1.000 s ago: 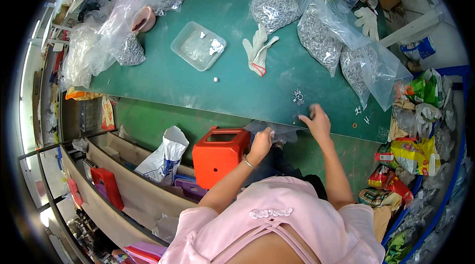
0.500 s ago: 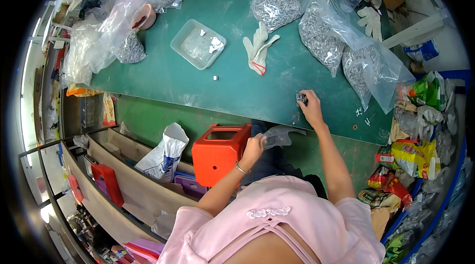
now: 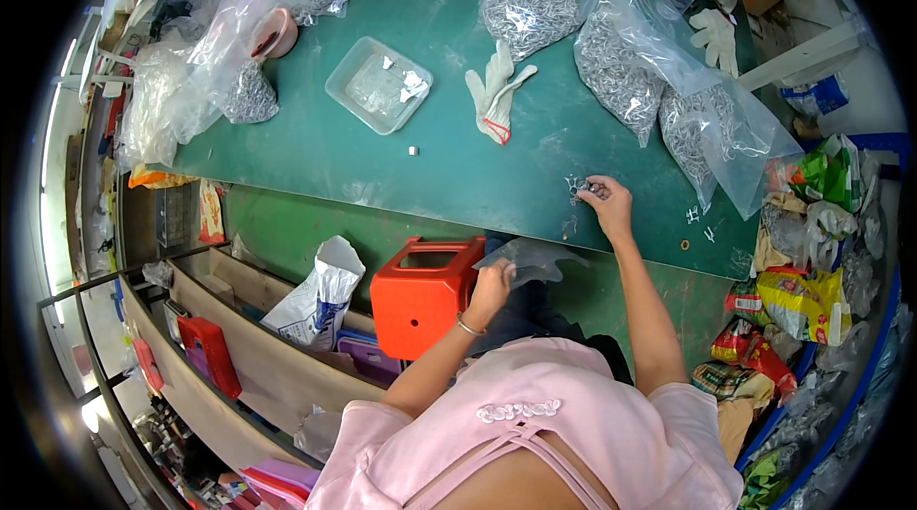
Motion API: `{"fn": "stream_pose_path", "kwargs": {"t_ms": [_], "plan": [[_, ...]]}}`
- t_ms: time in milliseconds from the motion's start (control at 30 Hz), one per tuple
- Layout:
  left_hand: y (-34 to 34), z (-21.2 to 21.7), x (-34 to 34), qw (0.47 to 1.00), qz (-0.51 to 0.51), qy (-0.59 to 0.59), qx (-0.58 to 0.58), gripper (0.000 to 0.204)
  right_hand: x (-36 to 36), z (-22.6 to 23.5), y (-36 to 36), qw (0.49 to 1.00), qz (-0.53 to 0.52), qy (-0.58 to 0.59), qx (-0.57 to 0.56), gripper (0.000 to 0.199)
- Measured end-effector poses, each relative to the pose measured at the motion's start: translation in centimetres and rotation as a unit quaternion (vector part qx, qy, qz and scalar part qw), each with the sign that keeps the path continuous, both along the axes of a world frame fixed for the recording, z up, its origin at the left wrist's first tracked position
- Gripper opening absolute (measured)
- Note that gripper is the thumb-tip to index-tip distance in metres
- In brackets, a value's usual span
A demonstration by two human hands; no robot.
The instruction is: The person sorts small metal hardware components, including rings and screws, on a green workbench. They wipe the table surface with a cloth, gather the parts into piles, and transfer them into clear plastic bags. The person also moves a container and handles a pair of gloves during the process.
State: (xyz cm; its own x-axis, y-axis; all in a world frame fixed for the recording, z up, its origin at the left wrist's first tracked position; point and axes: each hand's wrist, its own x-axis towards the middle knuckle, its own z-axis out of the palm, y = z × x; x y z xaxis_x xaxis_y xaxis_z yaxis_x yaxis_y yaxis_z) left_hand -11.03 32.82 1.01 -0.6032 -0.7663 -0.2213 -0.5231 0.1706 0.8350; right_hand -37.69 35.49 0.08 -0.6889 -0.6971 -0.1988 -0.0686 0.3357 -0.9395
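Over the table's front edge, my left hand (image 3: 493,290) is closed on a clear plastic bag (image 3: 537,260) that hangs loosely to the right of its fingers. My right hand (image 3: 611,206) rests on the green table (image 3: 382,195), its fingers pinched around several small metal parts (image 3: 594,191). Other little silvery pieces (image 3: 575,185) lie at its fingertips; their exact shape is too small to tell. Right of that hand, a few loose metal parts (image 3: 693,216) and a small brown ring (image 3: 685,244) lie on the tabletop.
Big clear bags of metal parts (image 3: 616,71) stand at the back right, others (image 3: 250,95) at the left. A knit glove (image 3: 499,95), a clear plastic tub (image 3: 380,85) and a small white block (image 3: 413,151) lie between. An orange stool (image 3: 420,295) stands left of my legs.
The metal pieces by my right hand have spread apart on the table, and that hand has shifted slightly right. The bag in my left hand has lifted and opened out a little.
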Motion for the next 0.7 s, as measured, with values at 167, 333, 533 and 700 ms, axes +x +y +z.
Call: {"fn": "stream_pose_path", "kwargs": {"t_ms": [167,333,533,700], "plan": [[-0.5,0.2,0.4,1.0,0.004,-0.021,0.0,0.018,-1.0,0.1,0.5,0.99,-0.047,-0.131,0.027,0.014],[-0.5,-0.4,0.8,1.0,0.006,-0.02,0.007,0.017,-1.7,1.1,1.1,0.901,-0.1,-0.402,-0.13,0.024],[-0.4,-0.5,1.2,0.999,0.013,-0.023,0.027,0.016,-1.3,4.4,1.2,0.844,-0.052,-0.505,-0.174,0.035],[-0.6,0.4,2.6,0.997,0.033,-0.041,0.054,0.015,1.0,7.6,-0.2,0.88,0.03,-0.456,-0.128,0.039]]}}
